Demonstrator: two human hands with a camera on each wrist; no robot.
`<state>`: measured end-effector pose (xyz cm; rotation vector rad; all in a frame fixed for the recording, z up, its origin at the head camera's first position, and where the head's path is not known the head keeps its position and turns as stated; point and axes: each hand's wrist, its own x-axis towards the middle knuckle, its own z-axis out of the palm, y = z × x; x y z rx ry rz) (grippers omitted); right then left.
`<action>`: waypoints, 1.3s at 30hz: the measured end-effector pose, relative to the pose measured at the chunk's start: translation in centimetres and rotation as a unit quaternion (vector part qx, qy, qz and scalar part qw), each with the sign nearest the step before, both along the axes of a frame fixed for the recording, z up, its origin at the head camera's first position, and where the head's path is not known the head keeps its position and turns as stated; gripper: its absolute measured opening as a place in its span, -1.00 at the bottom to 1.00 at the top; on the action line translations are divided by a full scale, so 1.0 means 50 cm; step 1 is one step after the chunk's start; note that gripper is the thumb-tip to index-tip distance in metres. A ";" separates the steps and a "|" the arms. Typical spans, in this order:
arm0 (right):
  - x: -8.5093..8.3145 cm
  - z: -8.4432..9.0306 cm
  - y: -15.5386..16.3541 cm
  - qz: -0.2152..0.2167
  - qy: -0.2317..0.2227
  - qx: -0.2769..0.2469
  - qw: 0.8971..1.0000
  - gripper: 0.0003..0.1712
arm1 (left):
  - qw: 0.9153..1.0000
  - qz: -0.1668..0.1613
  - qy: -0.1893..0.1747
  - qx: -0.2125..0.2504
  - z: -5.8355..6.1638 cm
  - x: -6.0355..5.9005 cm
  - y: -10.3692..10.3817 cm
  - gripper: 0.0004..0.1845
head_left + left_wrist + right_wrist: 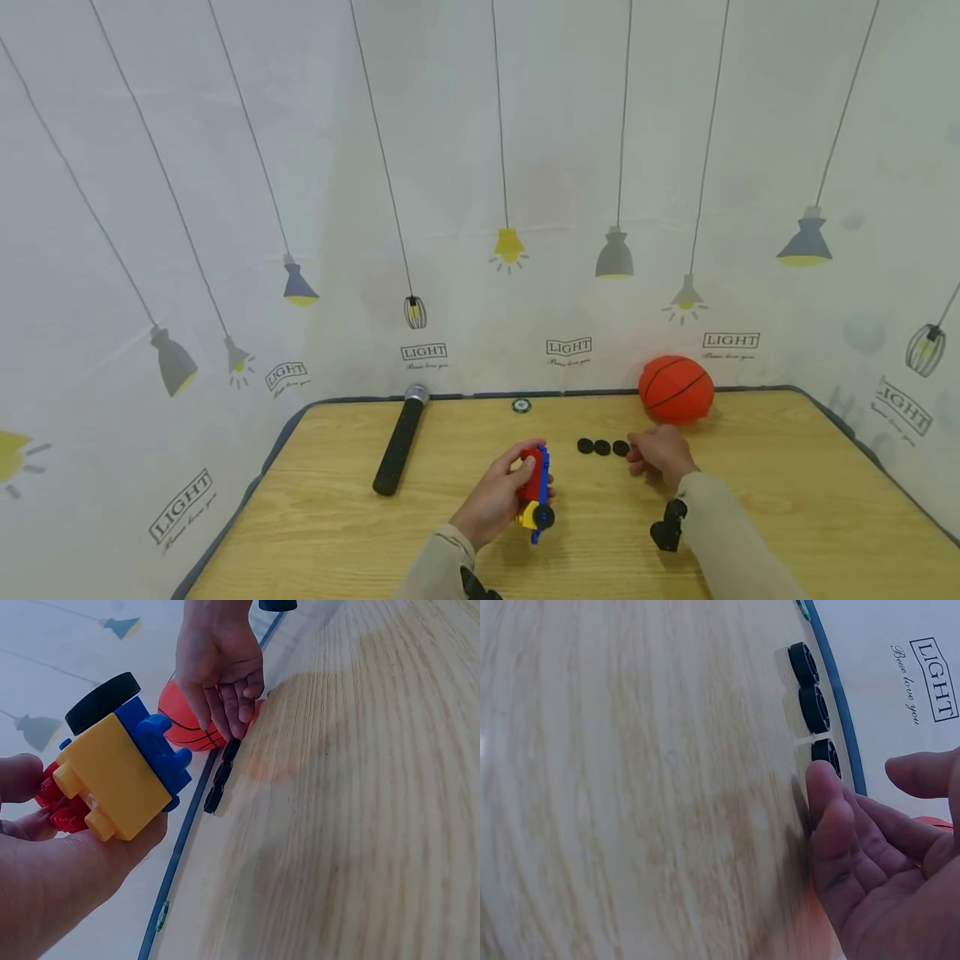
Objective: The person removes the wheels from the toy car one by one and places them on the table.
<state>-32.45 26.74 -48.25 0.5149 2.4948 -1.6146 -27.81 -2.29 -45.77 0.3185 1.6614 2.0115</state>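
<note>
My left hand (491, 497) grips a toy car (536, 487) built of red, yellow and blue plastic blocks. One black wheel (103, 702) is on the car's side, beside the yellow block (114, 780); the car's far side is hidden. Three loose black wheels (602, 447) lie in a row on the table. At the right end of that row is my right hand (662, 457), its fingertips touching or almost touching the nearest wheel (825, 755). In the right wrist view its thumb (919, 774) stands apart from the fingers, with nothing held between them.
Behind my right hand sits an orange-red toy basketball (677, 390) by the table's back edge. A black microphone (401, 442) with a silver head lies at the left. Near the back edge is a small round disc (521, 406). A printed white curtain (480, 167) surrounds the wooden table (315, 517).
</note>
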 end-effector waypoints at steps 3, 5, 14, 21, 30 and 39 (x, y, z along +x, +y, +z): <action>0.000 0.000 -0.001 0.008 -0.006 0.001 1.000 -0.61 | 1.000 -0.002 0.000 0.001 -0.002 0.000 0.000 -0.56; 0.000 0.000 -0.001 0.013 -0.007 0.001 1.000 -0.60 | 1.000 -0.003 -0.001 -0.001 -0.002 -0.001 0.000 -0.57; 0.003 -0.001 0.000 0.023 -0.008 -0.005 1.000 -0.53 | 1.000 -0.002 -0.011 0.000 -0.008 0.002 0.001 -0.56; 0.015 0.004 -0.004 0.036 0.008 -0.006 0.999 -0.52 | 1.000 0.018 -0.005 0.008 -0.014 0.003 0.002 -0.55; 0.034 0.033 -0.031 0.064 0.079 0.010 0.995 -0.51 | 0.997 0.075 0.006 0.017 -0.015 -0.005 0.005 -0.56; 0.053 0.066 -0.081 0.096 0.112 -0.029 0.989 -0.59 | 0.996 0.089 0.015 0.027 -0.023 -0.011 0.006 -0.56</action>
